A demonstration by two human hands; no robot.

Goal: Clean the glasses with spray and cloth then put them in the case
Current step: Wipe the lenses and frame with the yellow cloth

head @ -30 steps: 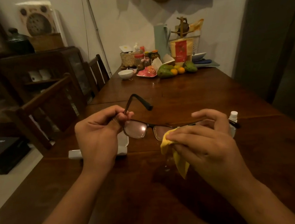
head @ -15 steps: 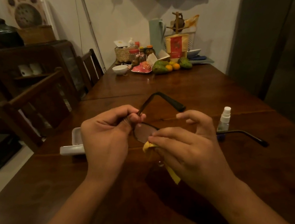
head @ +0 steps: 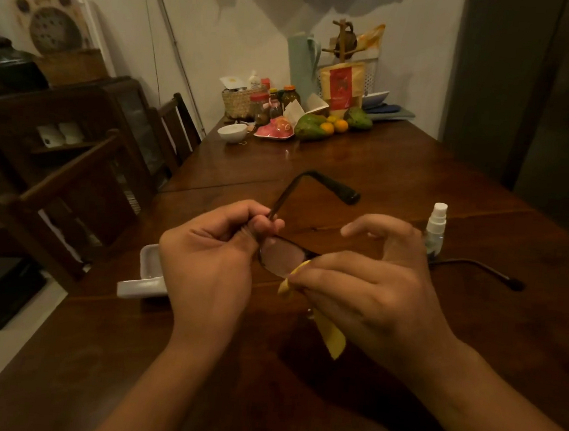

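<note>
Dark wood fills most of your view – the desk (head: 126, 356) runs from under your forearms out to the far wall, dimly lit. Nearest you, both hands are raised above it, and the glasses (head: 281, 258) hang between them, clear of the wood. Your left hand (head: 210, 260) pinches the frame at its hinge corner, fingers curled tight, with that side's temple arm (head: 313, 180) rising past the knuckles. Your right hand (head: 372, 291) grips the yellow cloth (head: 329, 336) against the other lens, a tail of it hanging below the palm and one finger lifted free above. The lens beside your left hand shows bare. The one under the cloth is hidden, so you cannot tell how clean it is. This looks like the wiping step, with the casing not yet begun. Just beyond your left hand the white case (head: 149, 272) lies open on the desk, partly covered by your wrist. Beyond your right hand the spray bottle (head: 436, 225) stands upright, near the second temple arm (head: 478, 270) that juts out to the right. The next move likely calls for rubbing the bare lens too, then folding both temples in – gently, holding the frame and not the glass – before you carry the pair left into the case. Far off by the wall sit a white bowl (head: 232, 131), some fruit (head: 313, 128) and jars, well apart from your work.
</note>
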